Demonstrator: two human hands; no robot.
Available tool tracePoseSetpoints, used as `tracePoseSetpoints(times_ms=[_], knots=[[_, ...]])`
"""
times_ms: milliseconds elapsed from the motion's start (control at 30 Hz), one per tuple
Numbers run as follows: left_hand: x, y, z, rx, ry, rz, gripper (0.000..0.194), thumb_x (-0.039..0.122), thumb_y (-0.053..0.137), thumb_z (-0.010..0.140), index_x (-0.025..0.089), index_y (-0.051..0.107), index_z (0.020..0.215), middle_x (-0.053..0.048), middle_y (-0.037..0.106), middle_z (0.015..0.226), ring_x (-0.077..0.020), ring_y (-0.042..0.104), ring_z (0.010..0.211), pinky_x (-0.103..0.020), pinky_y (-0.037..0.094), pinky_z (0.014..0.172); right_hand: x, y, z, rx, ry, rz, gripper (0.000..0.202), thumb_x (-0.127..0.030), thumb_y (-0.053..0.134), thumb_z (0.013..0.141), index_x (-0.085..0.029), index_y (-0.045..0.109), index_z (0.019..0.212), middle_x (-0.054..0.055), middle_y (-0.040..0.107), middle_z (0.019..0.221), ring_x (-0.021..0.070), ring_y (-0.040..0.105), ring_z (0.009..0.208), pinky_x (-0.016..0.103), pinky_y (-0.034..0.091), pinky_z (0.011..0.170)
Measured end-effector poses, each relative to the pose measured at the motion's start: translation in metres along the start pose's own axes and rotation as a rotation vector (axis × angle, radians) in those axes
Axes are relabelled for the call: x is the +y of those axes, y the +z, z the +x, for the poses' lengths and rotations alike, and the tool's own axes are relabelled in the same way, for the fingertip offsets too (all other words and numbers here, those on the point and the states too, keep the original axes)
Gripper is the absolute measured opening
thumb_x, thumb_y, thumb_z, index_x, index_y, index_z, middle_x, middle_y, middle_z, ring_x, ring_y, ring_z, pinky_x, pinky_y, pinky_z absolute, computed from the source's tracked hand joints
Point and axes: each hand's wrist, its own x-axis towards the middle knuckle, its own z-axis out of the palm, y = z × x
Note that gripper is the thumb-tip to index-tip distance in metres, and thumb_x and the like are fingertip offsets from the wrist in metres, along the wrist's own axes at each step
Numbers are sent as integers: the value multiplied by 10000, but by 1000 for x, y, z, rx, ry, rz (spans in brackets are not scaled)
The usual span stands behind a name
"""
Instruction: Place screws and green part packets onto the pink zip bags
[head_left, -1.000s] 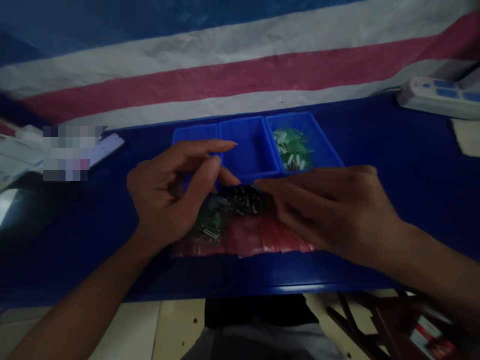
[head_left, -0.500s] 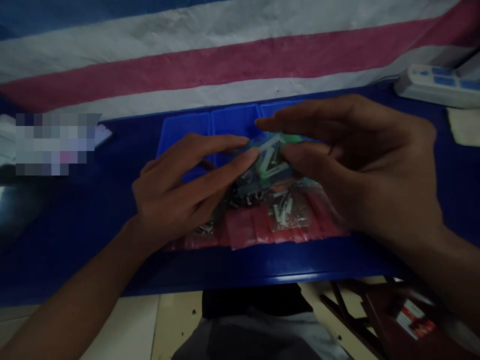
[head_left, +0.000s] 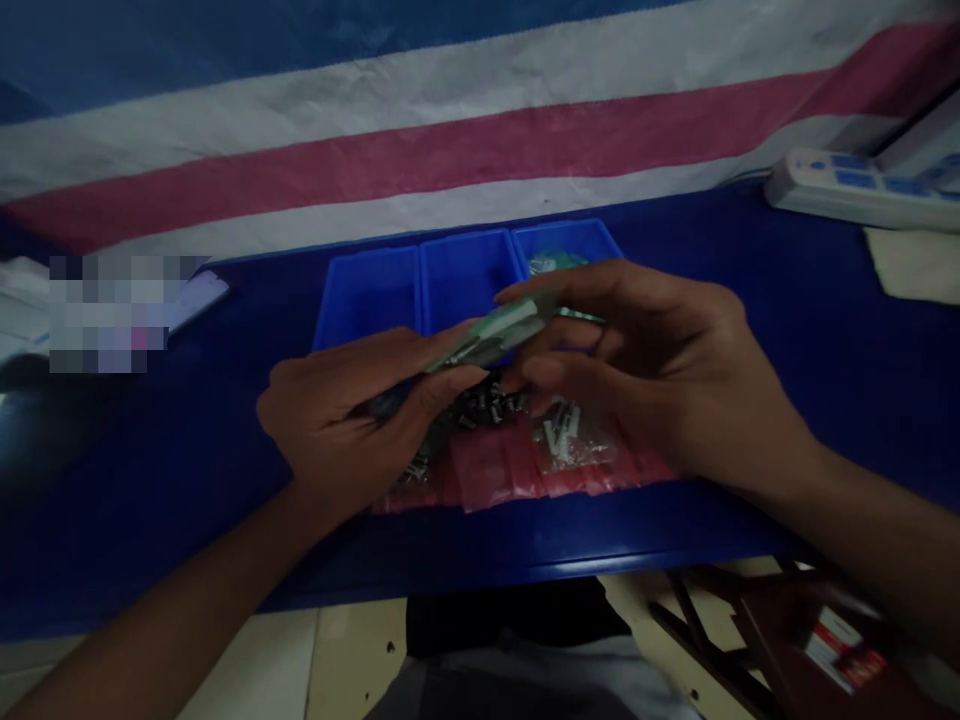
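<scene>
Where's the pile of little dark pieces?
In the head view, the dark pieces are near the middle, between the left hand and right hand, just beyond the red bags and pictured below the green packet.

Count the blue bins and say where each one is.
3, in one row: the left bin, the middle bin beside it, and the right bin, partly behind the right hand. The left hand covers the left bin's near end; more could be hidden.

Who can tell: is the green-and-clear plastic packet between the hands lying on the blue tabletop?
No: the left hand holds the packet up off the blue tabletop.
</scene>
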Motion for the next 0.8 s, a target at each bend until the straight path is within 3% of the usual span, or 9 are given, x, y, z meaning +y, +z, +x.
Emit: tracePoseSetpoints(times_ms=[100,200,300,400,467,567,667,733,800], knots=[[1,3,-2,-79,39,-74,255,218,845,914,461,843,993,132,810,838,-148,785,738,-280,668,693,3,0,2,-37,124,197,130,-208,831,903,-210,749,1003,-35,781,792,151,770,651,247,646,560],[-1,3,-3,-182,83,-111,260,191,810,936,433,847,1024,100,829,964,-176,805,853,-314,690,823,3,0,4,-8,94,194,89,-192,790,936,-218,712,970,-56,732,751,127,731,600,231,603,520],[-3,-1,0,-149,114,-26,385,146,750,963,452,804,1191,78,819,1146,-196,804,964,-335,689,877,2,-1,4,34,37,137,102,-174,748,965,-242,672,960,-74,702,736,128,706,557,257,600,513],[-3,-6,6,-88,211,59,583,77,774,910,440,720,1363,54,763,1329,-226,779,1089,-329,695,830,1,-3,3,12,18,76,99,-197,738,979,-255,665,947,-89,663,634,119,635,447,242,536,438],[-2,-8,11,-73,296,104,484,99,808,889,400,780,1267,39,735,1385,-247,757,1155,-324,698,780,1,-4,3,-37,23,37,63,-194,718,988,-251,699,1005,-99,618,591,95,572,397,216,470,391],[-2,-11,16,-89,390,176,273,135,803,916,363,842,1061,33,766,1322,-247,745,1176,-317,700,744,0,-5,3,-145,54,45,227,-182,696,990,-244,707,1208,-125,506,547,76,501,381,195,407,361],[-4,-15,20,-117,486,164,248,129,817,913,327,842,1060,19,811,1211,-222,769,1070,-324,687,812,-3,-3,3,-161,106,131,310,-199,721,980,-238,673,1284,-144,484,533,76,507,380,188,414,357],[-3,-17,20,-158,470,128,197,150,814,923,303,841,1043,16,831,1135,-216,778,1015,-348,664,893,-6,-2,1,-149,123,179,290,-209,724,989,-250,678,1273,-143,553,546,83,557,391,196,467,378],[-1,-17,18,-172,361,77,141,172,773,960,293,830,1005,32,836,1006,-193,776,917,-339,646,871,-6,-1,-2,-130,80,165,252,-212,676,1028,-277,696,1271,-128,623,594,88,591,411,213,495,392]])
